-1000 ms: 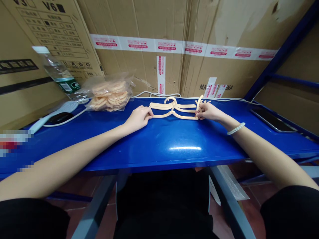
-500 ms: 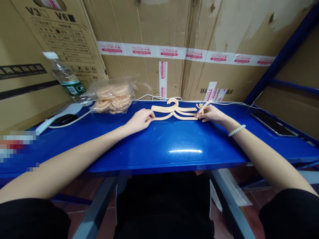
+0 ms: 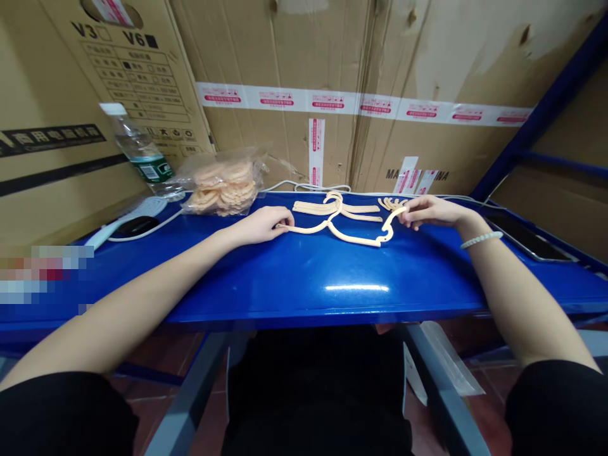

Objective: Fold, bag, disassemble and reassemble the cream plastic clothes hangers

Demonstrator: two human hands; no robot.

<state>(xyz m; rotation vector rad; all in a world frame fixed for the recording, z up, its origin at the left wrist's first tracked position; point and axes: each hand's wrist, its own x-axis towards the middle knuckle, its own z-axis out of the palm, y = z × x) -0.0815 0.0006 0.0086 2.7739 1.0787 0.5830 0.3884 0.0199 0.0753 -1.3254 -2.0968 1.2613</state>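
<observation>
Blue, glossy tabletop (image 3: pixel 266 278), inspected with both hands at work toward its far edge, about midway between its left and right ends. Item under handling: a cream hanger (image 3: pixel 354 238), lying nearest the person among similar parts, its two arms spread sideways.

Left hand (image 3: pixel 263 225): thumb and fingers pinched on the tip of the hanger's left arm, palm low over the surface. Right hand (image 3: pixel 427 212): fingertips pinched on the upper end of a small curved piece (image 3: pixel 391 219). Lower end of that piece meets the right tip of the hanger; whether the two are joined or merely touching cannot be confirmed at this size.

Adjacent stock: a row of straight arms (image 3: pixel 311 208) lies just behind the hanger, toward the far edge; a fan of small curved parts (image 3: pixel 390 203) sits just beyond the right hand's piece. A clear bag (image 3: pixel 225 187) of like-coloured parts rests near the far edge, left of the work. A dark phone-like slab (image 3: pixel 529 237) lies toward the right end.

Handling assessment: the left pinch appears suited to steadying the hanger and should stay light, since thin arms would probably slide or pivot if pushed. The right hand would do best to turn the curved piece slowly, with the meeting ends in sight. Pressure is better kept downward than sideways. The knuckles should clear the fan, which sits close enough to be disturbed.
</observation>
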